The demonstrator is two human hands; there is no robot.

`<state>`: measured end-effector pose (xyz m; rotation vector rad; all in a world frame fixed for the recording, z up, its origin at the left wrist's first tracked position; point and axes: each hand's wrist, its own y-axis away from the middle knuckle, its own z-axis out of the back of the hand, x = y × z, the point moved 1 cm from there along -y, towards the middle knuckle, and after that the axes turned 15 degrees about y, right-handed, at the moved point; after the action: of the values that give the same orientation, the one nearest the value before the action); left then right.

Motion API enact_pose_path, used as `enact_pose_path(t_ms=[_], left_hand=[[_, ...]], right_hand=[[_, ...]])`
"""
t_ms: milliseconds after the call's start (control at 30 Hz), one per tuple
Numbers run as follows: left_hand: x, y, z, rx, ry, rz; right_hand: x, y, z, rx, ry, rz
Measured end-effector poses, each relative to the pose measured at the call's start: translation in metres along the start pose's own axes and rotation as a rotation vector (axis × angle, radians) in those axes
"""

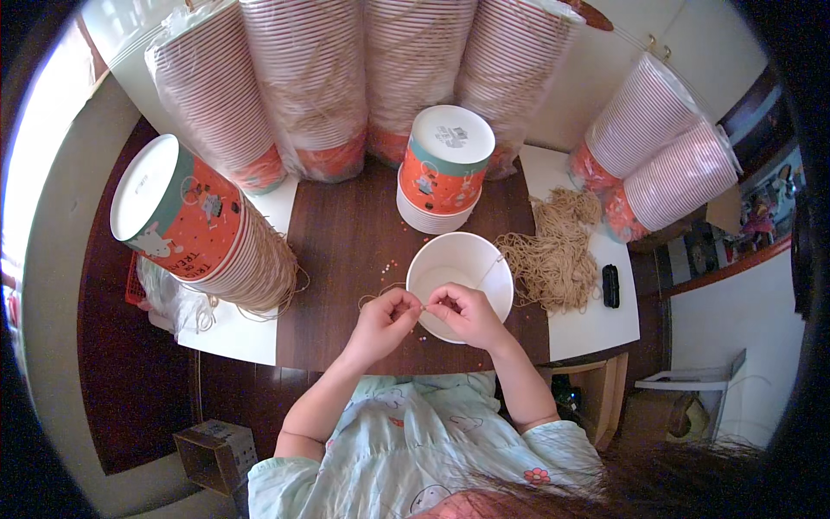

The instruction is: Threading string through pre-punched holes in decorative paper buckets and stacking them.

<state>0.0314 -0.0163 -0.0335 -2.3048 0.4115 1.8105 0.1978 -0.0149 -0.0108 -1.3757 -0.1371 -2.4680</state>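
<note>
My left hand (386, 322) and my right hand (467, 313) meet over the near rim of a white paper bucket (494, 298), both pinched closed. Between their fingertips runs a thin tan cord, and a loop of it shows left of my left hand. Another stretch of cord crosses the bucket's inside to its right wall. Just behind stands a short upside-down stack of orange and green printed buckets (445, 177). To the right of the open bucket lies a tangled heap of tan cords (558, 251).
On the left leans a tall stack of printed buckets (203, 221) with cords hanging along it. Several plastic-wrapped bucket stacks (307, 86) line the back, with two more wrapped stacks (644, 117) at right. A black object (610, 285) lies near the table's right edge. A cardboard box (216, 454) sits below left.
</note>
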Motion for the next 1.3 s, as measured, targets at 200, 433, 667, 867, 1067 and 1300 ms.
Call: enact_pose_path(t_ms=[200,433,667,867,1067,1300], left_hand=[[0.003,0.001,-0.003,-0.059,-0.024,-0.056],[0.007,0.000,-0.004,-0.117,0.012,-0.030],[0.010,0.001,-0.003,-0.105,0.009,-0.027],[-0.010,0.002,-0.004,-0.047,-0.355,-0.369],[-0.025,-0.003,-0.004,-0.036,-0.470,-0.566],[-0.028,-0.004,-0.002,-0.018,-0.445,-0.464]], right_hand=[[-0.001,0.000,0.000,0.001,0.026,-0.030],[-0.002,0.000,-0.002,-0.023,0.006,0.002],[-0.001,0.001,0.002,-0.004,0.068,0.024],[0.006,-0.004,0.009,0.022,0.093,0.047],[0.016,-0.012,0.013,0.050,0.158,0.141],[0.017,-0.016,0.013,0.013,0.163,0.161]])
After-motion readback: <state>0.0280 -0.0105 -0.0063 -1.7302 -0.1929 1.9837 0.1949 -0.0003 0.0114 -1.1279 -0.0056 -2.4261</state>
